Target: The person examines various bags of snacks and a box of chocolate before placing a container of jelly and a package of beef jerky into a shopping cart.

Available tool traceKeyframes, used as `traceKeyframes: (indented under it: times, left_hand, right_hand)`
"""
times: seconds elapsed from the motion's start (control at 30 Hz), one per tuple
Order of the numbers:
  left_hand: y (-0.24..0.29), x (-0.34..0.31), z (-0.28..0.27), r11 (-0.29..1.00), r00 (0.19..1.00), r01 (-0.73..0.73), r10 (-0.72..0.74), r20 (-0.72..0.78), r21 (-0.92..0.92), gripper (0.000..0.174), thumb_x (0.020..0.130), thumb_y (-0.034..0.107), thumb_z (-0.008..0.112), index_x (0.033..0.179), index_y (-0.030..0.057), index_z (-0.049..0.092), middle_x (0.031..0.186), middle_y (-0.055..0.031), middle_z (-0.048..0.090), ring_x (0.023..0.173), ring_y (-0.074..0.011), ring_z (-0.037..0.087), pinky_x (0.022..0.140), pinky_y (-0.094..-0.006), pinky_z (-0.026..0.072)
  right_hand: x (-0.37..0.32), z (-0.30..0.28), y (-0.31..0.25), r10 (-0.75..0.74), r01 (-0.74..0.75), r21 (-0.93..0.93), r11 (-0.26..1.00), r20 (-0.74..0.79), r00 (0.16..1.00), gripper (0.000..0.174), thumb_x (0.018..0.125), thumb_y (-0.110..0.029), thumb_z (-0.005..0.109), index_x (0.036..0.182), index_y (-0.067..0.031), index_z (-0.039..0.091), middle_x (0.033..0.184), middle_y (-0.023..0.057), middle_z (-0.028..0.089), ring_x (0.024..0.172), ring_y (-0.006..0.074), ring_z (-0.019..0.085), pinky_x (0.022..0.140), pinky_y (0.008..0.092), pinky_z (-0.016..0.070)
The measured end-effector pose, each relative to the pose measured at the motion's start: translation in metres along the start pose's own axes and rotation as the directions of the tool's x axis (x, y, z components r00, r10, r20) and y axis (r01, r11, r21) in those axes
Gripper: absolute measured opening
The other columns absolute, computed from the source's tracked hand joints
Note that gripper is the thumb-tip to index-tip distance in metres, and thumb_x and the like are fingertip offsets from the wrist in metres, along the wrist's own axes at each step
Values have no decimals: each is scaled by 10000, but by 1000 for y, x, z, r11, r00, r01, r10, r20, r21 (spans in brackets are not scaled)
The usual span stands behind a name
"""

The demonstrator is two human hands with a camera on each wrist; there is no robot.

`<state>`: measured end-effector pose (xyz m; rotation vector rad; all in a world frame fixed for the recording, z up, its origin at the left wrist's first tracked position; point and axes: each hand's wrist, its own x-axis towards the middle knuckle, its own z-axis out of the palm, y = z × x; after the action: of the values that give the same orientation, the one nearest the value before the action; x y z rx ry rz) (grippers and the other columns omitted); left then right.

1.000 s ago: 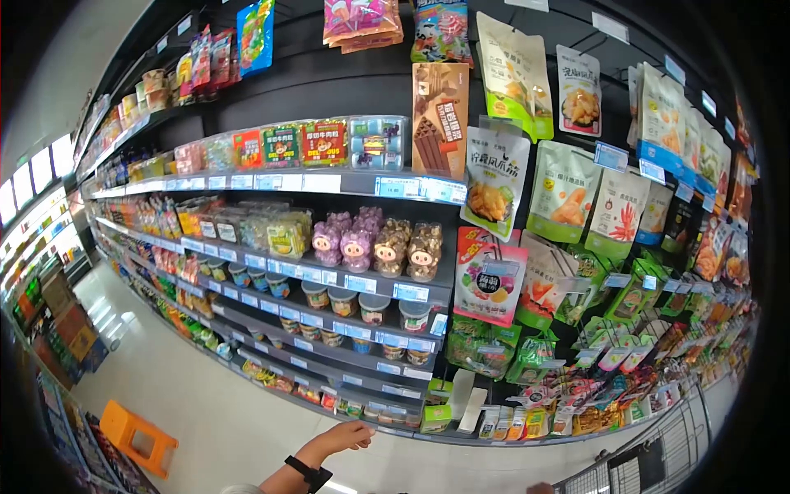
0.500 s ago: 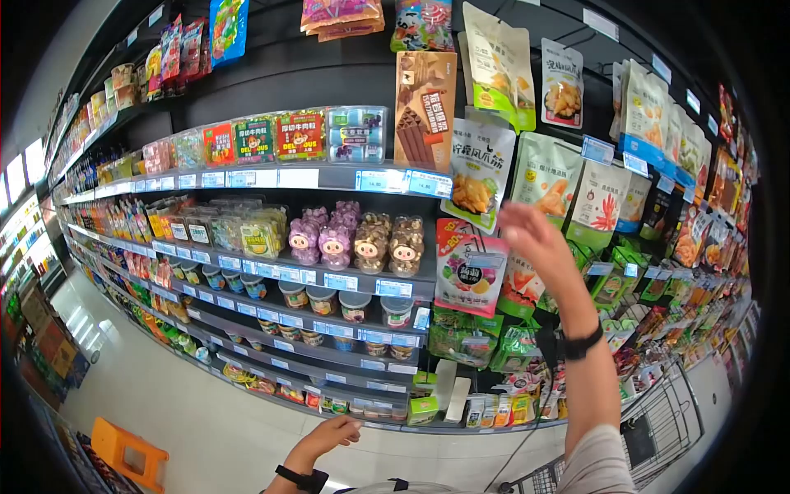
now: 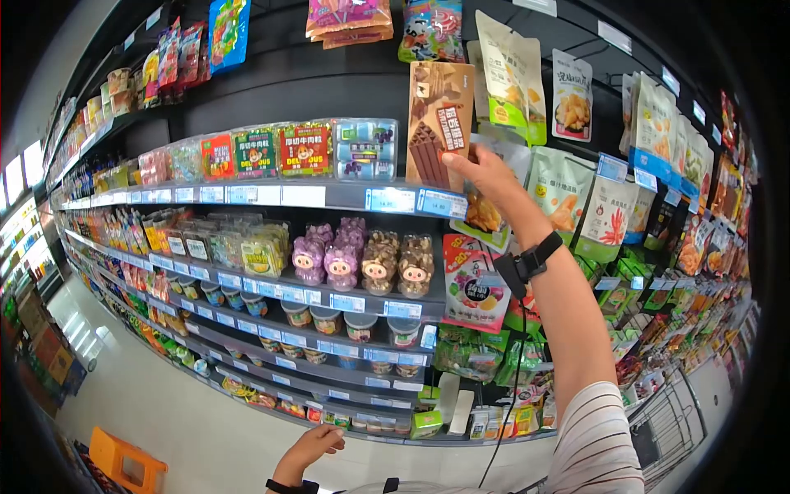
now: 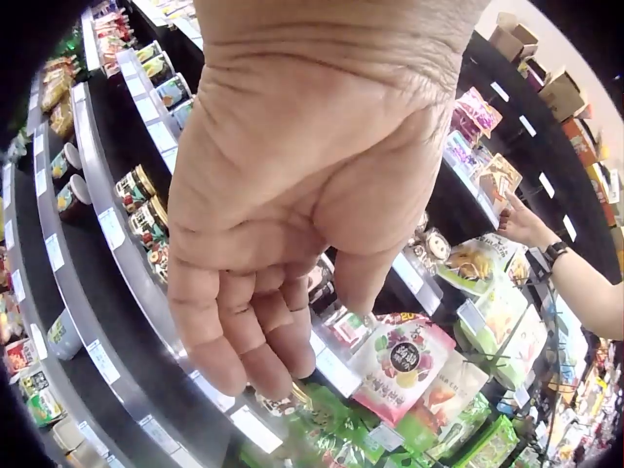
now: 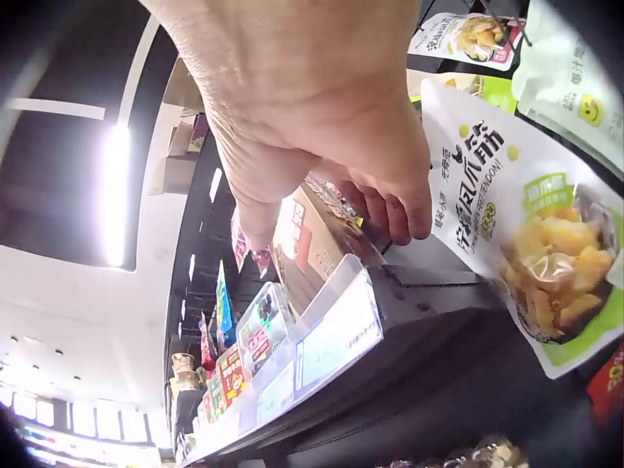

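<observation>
My right hand (image 3: 494, 177) is at the right edge of a brown chocolate box (image 3: 436, 115) that stands upright at the end of a shelf. The thumb lies across the box's front, and the other fingers reach round its side, curled in the right wrist view. Beside that hand hangs a white pouch (image 5: 526, 224) with a picture of yellow food, partly covered by the hand in the head view. Down low, my left hand (image 3: 311, 449) hangs with loosely bent fingers and holds nothing; its palm shows in the left wrist view.
Clear packs of blue rolls (image 3: 366, 150) stand left of the box. A shelf edge with price labels (image 3: 304, 196) runs below. Purple and brown figure-shaped packs (image 3: 341, 265) sit one shelf down. A wire cart (image 3: 671, 428) and an orange stool (image 3: 127, 461) are on the floor.
My right hand has come into view, risen past the hanging pouches and moved left onto the chocolate box. My left hand stays low, shifted slightly left and down in view.
</observation>
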<state>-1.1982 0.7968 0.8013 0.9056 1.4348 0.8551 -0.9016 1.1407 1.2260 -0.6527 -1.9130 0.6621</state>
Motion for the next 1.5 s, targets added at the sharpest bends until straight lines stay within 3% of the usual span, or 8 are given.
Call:
traceKeyframes:
  times: [0.1, 0.43, 0.73, 0.83, 1.0, 1.1, 1.23, 1.5]
  left_hand:
    - [10, 4, -19, 999, 999, -33, 34, -12, 22, 451, 1019, 408, 589, 1173, -15, 608, 1022, -122, 703, 954, -205, 688, 857, -338, 551]
    - [-21, 30, -51, 999, 998, 25, -24, 55, -28, 459, 1010, 383, 602, 1222, -24, 601, 1033, -104, 698, 986, -194, 689, 861, -338, 549]
    - [-14, 45, -70, 1000, 997, -4, 4, 74, -4, 442, 1018, 360, 587, 1220, -32, 601, 1042, -113, 692, 995, -205, 692, 860, -346, 557]
    - [-14, 44, -70, 1000, 997, 8, -7, 77, -6, 438, 1016, 361, 590, 1211, -30, 604, 1042, -113, 692, 989, -205, 693, 858, -345, 558]
    - [-32, 39, -66, 998, 991, 65, -62, 117, -18, 437, 1011, 375, 602, 1194, -22, 607, 1041, -109, 693, 978, -202, 692, 859, -341, 554]
    - [-54, 42, -66, 994, 989, -87, 78, 126, 73, 305, 985, 375, 626, 1065, 85, 675, 930, -73, 728, 896, -214, 703, 767, -388, 556]
    - [-40, 29, -58, 995, 991, -99, 96, 99, 25, 364, 995, 410, 618, 997, 48, 660, 900, -62, 702, 857, -174, 682, 722, -314, 549]
    - [-42, 39, -56, 995, 990, -78, 71, 124, 55, 361, 993, 410, 607, 979, 53, 660, 900, -65, 701, 848, -183, 681, 730, -325, 553]
  right_hand:
    - [8, 6, 1, 84, -84, 1, 996, 75, 994, 613, 905, -461, 730, 1307, -10, 625, 1202, 87, 684, 1107, 162, 616, 987, 304, 447]
    - [12, 29, -8, 26, -55, 432, 900, 73, 997, 543, 913, -356, 745, 1302, -17, 575, 1153, 74, 684, 1045, 147, 660, 899, 310, 540]
    - [19, 37, -10, 77, -53, 449, 892, -36, 996, 513, 867, -330, 772, 1249, -35, 601, 1067, 29, 643, 985, 129, 622, 892, 287, 505]
    - [27, 32, 2, 29, 0, 401, 916, -67, 997, 517, 893, -299, 760, 1299, -39, 573, 1156, 69, 669, 1007, 140, 663, 884, 300, 547]
    - [22, 36, -5, -4, 57, 355, 933, -146, 989, 515, 872, -299, 763, 1280, -34, 595, 1165, 67, 667, 1037, 137, 628, 928, 288, 497]
    - [22, 42, -10, -67, 126, 275, 953, -215, 974, 544, 859, -285, 774, 1300, -26, 588, 1190, 74, 665, 1067, 140, 616, 957, 293, 479]
    - [24, 43, -13, -165, 218, 182, 959, -267, 950, 626, 843, -253, 796, 1365, -18, 544, 1210, 88, 665, 1081, 154, 623, 972, 302, 482]
    - [28, 45, 1, -429, 353, -272, 895, -312, 848, 829, 786, -266, 837, 1449, 14, 426, 1324, 187, 591, 1211, 281, 590, 1037, 357, 460]
